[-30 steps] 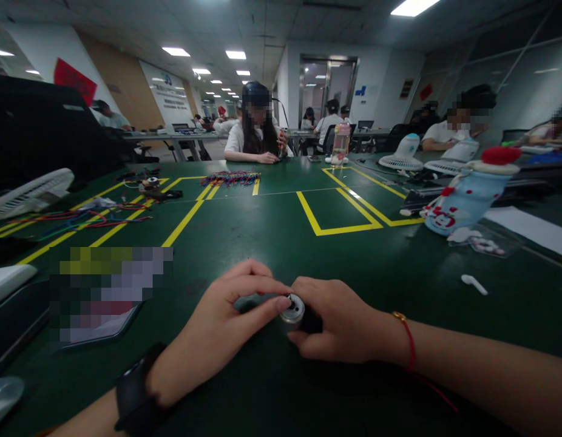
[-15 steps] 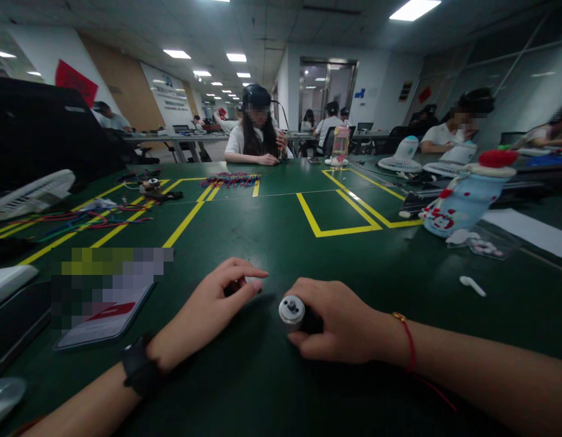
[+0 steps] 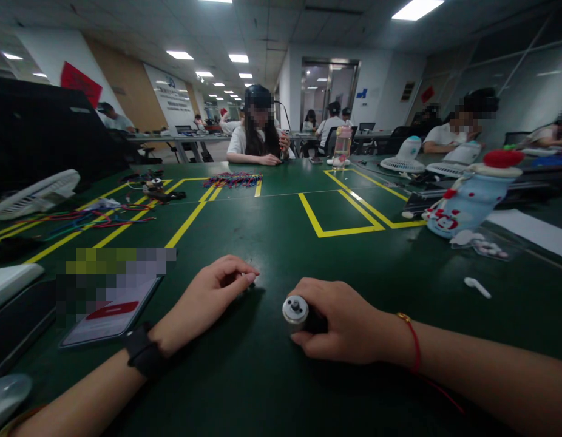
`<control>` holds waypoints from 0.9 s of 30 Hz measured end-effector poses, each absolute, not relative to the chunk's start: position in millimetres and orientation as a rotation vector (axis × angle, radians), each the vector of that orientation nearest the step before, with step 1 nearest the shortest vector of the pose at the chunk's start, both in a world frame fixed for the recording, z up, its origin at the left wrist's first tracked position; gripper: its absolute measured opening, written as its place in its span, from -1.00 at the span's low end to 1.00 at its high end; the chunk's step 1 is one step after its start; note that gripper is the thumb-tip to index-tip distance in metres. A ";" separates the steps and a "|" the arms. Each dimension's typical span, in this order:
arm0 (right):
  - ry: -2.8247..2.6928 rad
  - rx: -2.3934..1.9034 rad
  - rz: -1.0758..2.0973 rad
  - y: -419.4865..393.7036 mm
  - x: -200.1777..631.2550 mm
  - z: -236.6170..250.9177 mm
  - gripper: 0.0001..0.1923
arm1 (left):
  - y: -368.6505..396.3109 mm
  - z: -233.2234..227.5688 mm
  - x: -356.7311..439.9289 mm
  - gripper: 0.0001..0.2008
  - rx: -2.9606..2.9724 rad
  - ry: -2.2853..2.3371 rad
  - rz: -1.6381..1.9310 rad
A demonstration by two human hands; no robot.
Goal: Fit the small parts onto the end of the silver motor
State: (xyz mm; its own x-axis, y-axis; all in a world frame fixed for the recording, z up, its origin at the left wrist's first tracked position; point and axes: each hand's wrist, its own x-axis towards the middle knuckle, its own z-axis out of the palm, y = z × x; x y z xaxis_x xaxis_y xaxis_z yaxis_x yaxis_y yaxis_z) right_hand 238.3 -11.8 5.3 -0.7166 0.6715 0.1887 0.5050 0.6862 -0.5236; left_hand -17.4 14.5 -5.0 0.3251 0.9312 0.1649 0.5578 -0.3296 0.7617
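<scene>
Green tabletop (image 3: 272, 243) lies bare ahead of both hands. Right hand (image 3: 349, 325) wraps a small silver motor (image 3: 295, 311), its end cap facing the camera. Left hand (image 3: 212, 294) rests curled just left, fingertips pressed together; a phone (image 3: 112, 312) lies near its wrist.

A small round motor (image 3: 295, 311) lies on its side on the dark green table, near the front edge and a bit right of the middle. It has a shiny silver end cap with a short stub sticking out of the middle, and that end faces left and toward the camera. Its dark body is mostly hidden, so the back part cannot be seen.
</scene>
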 end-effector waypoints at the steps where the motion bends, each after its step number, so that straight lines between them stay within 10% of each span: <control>1: -2.533 -0.923 0.630 -11.9 238.4 5.3 -0.71 | 14.7 -5.6 -17.8 -0.83 2.014 1.298 0.807; 27: -2.552 -0.892 0.548 -10.6 238.7 2.3 -0.73 | -21.7 23.8 17.6 -0.89 2.197 1.088 0.985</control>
